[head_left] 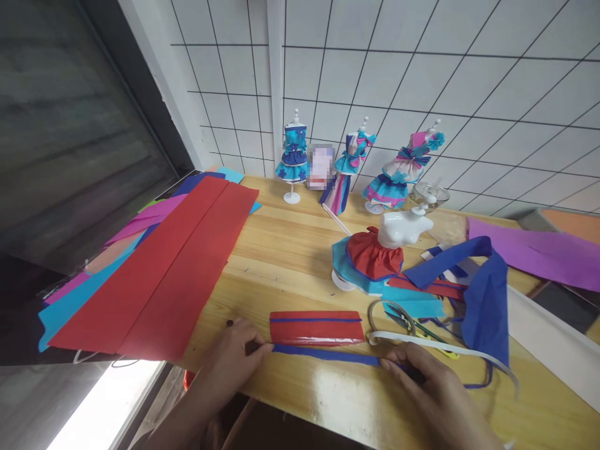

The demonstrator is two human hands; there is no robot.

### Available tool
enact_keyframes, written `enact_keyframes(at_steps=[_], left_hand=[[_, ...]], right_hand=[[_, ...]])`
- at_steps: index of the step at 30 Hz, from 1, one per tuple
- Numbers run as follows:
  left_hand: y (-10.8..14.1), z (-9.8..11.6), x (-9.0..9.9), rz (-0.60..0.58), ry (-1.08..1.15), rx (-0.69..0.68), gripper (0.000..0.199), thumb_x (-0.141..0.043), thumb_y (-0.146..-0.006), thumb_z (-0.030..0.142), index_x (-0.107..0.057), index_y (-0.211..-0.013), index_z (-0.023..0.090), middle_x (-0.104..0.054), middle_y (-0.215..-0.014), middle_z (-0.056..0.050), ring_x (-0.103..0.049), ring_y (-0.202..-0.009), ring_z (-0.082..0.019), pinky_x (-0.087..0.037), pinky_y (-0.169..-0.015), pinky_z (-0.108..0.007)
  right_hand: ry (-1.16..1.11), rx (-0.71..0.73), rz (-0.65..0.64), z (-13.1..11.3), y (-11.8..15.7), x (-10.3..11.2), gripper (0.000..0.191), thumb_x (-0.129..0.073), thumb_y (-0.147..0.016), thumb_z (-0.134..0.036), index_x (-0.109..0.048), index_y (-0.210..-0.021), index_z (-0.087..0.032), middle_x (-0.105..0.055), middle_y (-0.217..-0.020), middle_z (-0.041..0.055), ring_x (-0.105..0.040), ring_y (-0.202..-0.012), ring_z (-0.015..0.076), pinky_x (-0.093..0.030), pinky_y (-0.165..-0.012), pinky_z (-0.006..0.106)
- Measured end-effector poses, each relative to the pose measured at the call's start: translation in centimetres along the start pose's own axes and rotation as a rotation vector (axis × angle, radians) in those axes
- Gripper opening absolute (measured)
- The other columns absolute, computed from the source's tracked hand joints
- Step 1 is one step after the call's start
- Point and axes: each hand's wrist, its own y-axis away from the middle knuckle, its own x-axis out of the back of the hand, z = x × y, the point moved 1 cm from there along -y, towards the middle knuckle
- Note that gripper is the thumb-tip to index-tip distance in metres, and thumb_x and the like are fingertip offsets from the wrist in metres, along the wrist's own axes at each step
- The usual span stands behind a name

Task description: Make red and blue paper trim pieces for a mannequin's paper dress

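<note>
A thin blue strip (328,355) stretches between my hands along the front of the wooden table. Its left end is pinched in my left hand (237,356), and my right hand (424,378) pinches it near the right. Just beyond the strip lies a red piece (316,331) with a shiny front edge and a narrow blue line along its upper part. To the right of the red piece are a roll of tape (391,306) and a white strip (435,343), with green and yellow-handled tools partly under them.
Behind stands a white mannequin (404,228), its red and light blue skirt (375,255) tilted. Three dressed mini mannequins line the tiled wall. Large red sheets (164,269) cover the table's left (262,237); blue fabric (487,306) and a purple sheet (539,250) lie right.
</note>
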Motion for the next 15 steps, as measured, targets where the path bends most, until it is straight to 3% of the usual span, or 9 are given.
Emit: enact_keyframes(at_steps=[8,15], left_hand=[[0.17,0.18,-0.05,-0.035,-0.009,-0.081,0.023,-0.045,-0.084,0.027,-0.064,-0.075,0.020,-0.064,-0.082,-0.003,-0.054,-0.087,-0.020,-0.038,-0.077,-0.032],[0.28,0.24,0.04,-0.035,0.009,-0.044,0.019,-0.050,-0.081,0.028,-0.061,-0.069,0.020,-0.064,-0.076,-0.001,-0.054,-0.082,-0.019,-0.038,-0.074,-0.030]], right_hand=[[0.013,-0.018,0.020,0.04,-0.45,0.39,0.027,-0.049,-0.086,-0.044,-0.064,-0.084,-0.022,-0.069,-0.084,0.0050,-0.064,-0.077,0.0186,-0.051,-0.067,0.026],[0.035,-0.024,0.002,0.61,-0.12,0.53,0.025,-0.050,-0.084,-0.041,-0.063,-0.075,-0.022,-0.070,-0.075,0.0028,-0.065,-0.069,0.0179,-0.051,-0.060,0.024]])
